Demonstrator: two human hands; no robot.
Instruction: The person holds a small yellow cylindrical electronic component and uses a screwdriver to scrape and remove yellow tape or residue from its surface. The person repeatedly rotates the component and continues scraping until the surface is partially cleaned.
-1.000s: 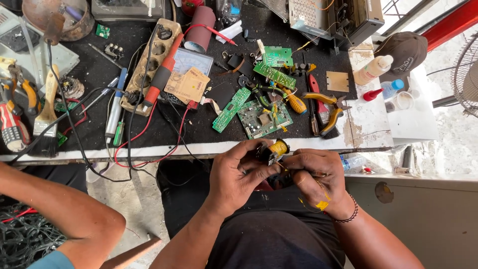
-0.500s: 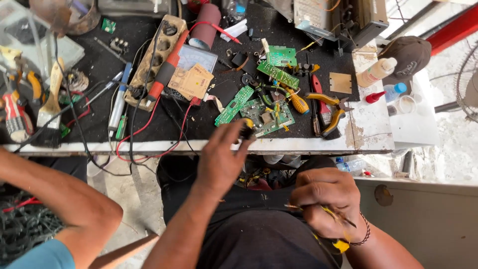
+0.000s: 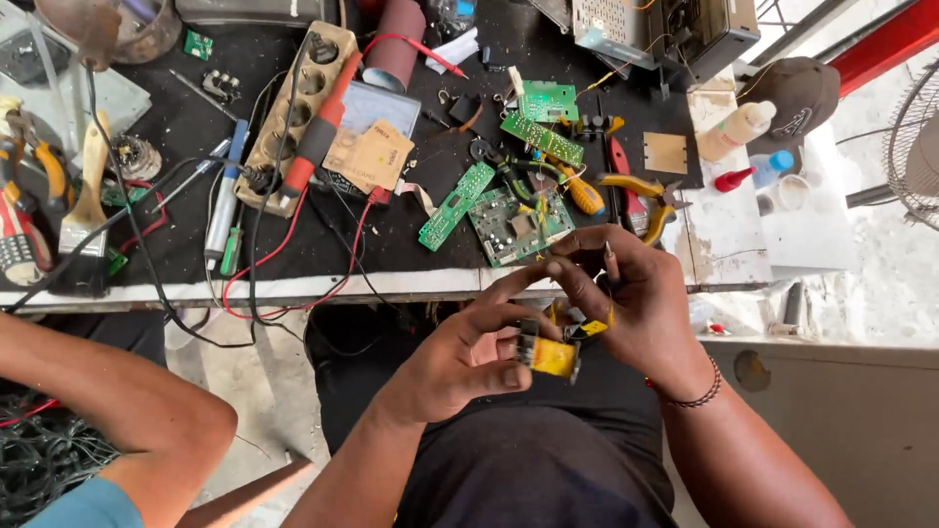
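Note:
My left hand [image 3: 460, 360] pinches a small yellow and black electrical part [image 3: 550, 356] over my lap, just below the table's front edge. My right hand [image 3: 641, 305] is right beside it, with its fingers touching the top of the part. The right hand also grips a thin yellow-handled tool [image 3: 595, 328], whose metal tip sticks up between the fingers. Both hands are close together in front of my dark shirt.
The black-topped table [image 3: 411, 254] holds green circuit boards [image 3: 518, 225], yellow-handled pliers [image 3: 641, 196], a wooden power strip [image 3: 293, 112], red and black wires, a brush [image 3: 83, 210] and a glue bottle [image 3: 738, 127]. Another person's arm [image 3: 117, 391] is at lower left. A fan [image 3: 915, 147] stands at right.
Half a second ago my left hand was reaching up to the table edge. It has come back to my lap, and the right hand has risen to meet it over the yellow part.

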